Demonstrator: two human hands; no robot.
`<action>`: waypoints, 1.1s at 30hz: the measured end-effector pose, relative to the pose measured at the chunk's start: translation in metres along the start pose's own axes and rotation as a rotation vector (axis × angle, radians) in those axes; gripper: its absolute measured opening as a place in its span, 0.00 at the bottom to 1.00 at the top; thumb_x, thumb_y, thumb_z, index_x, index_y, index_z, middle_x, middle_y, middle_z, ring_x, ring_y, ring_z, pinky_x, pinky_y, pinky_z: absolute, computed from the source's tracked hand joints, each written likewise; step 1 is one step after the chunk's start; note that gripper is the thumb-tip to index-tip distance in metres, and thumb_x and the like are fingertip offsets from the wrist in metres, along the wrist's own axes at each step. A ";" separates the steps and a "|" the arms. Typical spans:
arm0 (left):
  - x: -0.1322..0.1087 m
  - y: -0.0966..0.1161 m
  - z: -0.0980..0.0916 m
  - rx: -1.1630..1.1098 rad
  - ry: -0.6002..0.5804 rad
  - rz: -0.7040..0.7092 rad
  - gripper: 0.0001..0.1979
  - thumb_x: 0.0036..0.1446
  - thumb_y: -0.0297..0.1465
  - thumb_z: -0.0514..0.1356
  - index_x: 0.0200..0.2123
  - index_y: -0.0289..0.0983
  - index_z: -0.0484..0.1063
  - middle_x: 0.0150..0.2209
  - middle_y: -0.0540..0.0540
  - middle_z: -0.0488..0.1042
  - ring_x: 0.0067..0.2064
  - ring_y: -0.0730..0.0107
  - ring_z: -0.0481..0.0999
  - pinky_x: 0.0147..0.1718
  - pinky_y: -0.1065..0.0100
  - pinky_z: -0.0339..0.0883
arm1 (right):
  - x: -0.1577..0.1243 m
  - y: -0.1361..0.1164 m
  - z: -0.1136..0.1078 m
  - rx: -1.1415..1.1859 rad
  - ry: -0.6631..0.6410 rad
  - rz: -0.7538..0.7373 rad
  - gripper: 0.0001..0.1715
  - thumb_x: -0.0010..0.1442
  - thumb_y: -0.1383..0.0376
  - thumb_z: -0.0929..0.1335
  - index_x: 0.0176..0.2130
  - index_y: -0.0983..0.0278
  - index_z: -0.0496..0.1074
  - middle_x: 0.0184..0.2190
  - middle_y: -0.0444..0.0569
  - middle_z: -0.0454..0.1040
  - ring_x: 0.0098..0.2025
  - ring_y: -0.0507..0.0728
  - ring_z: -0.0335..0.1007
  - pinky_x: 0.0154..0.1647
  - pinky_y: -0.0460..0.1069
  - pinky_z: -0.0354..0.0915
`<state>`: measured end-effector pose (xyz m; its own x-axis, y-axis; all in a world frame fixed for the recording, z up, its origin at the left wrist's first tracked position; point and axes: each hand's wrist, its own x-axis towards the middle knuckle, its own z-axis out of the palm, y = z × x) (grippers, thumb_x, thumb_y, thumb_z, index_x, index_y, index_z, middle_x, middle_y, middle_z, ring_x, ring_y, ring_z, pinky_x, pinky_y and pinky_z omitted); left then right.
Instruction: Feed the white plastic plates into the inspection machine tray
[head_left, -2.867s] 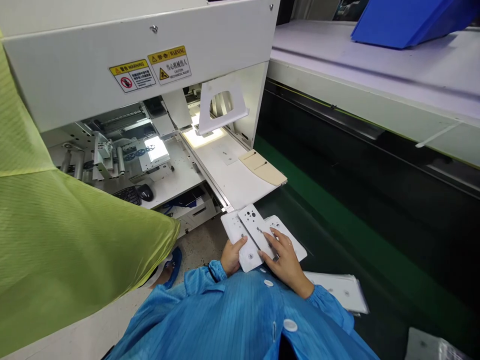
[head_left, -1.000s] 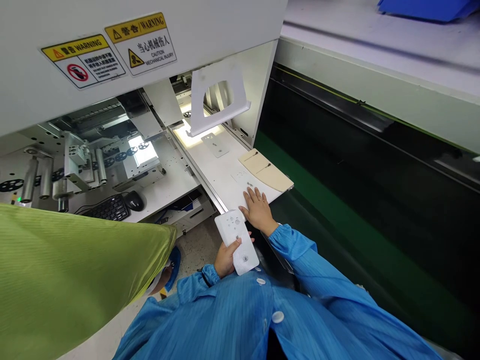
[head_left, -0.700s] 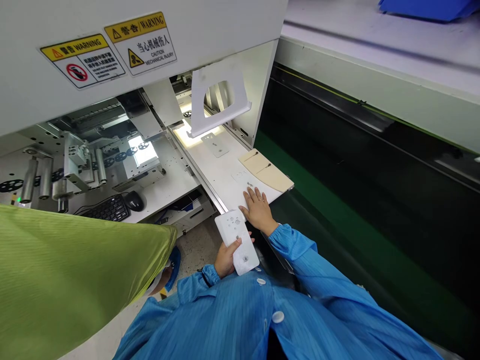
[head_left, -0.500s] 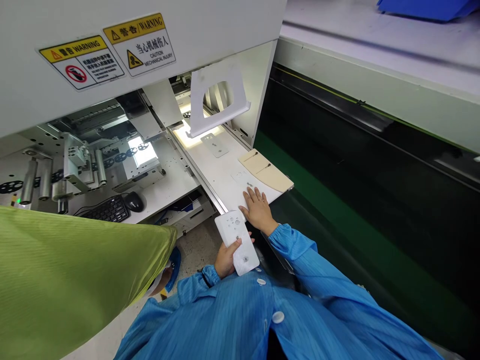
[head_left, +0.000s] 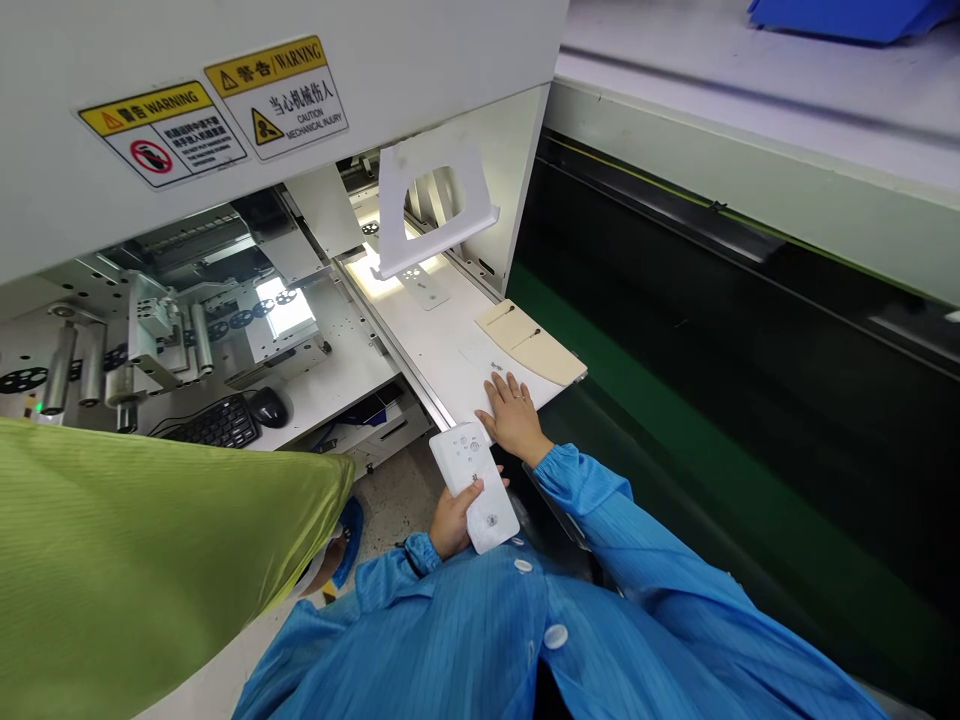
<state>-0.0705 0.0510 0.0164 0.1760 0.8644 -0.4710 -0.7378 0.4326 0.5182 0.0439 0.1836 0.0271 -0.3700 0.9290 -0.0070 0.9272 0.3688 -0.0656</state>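
Observation:
My left hand is closed around a stack of white, phone-sized rounded sheets with small holes and printed marks, held in front of my jacket. Its thumb lies over the top sheet. My right hand rests flat, fingers stretched out, on the near end of a white conveyor surface. Just ahead of its fingertips lies a pale sheet with small dark marks, its near part covered by the hand. Farther along, a grey-white sheet with holes lies partly beneath a white bracket.
A beige plate with two slots edges the conveyor's right side. At left are machine rollers, a keyboard and a mouse. A green cloth hangs nearby, a person's foot beside it. Warning labels mark the machine cover.
The far sheet has slid slightly farther in under the bracket, and the sheet by my right fingertips has shifted a little the same way. Both hands have hardly moved.

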 end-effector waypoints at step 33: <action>-0.007 -0.013 0.002 -0.161 -0.129 -0.160 0.28 0.44 0.36 0.60 0.49 0.26 0.68 0.48 0.34 0.73 0.58 0.44 0.63 0.58 0.50 0.53 | -0.163 -0.005 -0.010 0.818 0.233 0.108 0.17 0.64 0.56 0.59 0.40 0.60 0.73 0.38 0.50 0.76 0.42 0.57 0.71 0.45 0.53 0.67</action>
<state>-0.0609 0.0399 0.0148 0.3732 0.8182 -0.4374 -0.7862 0.5292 0.3190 0.1003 0.0312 0.0386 -0.1777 0.9734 0.1447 0.5898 0.2231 -0.7761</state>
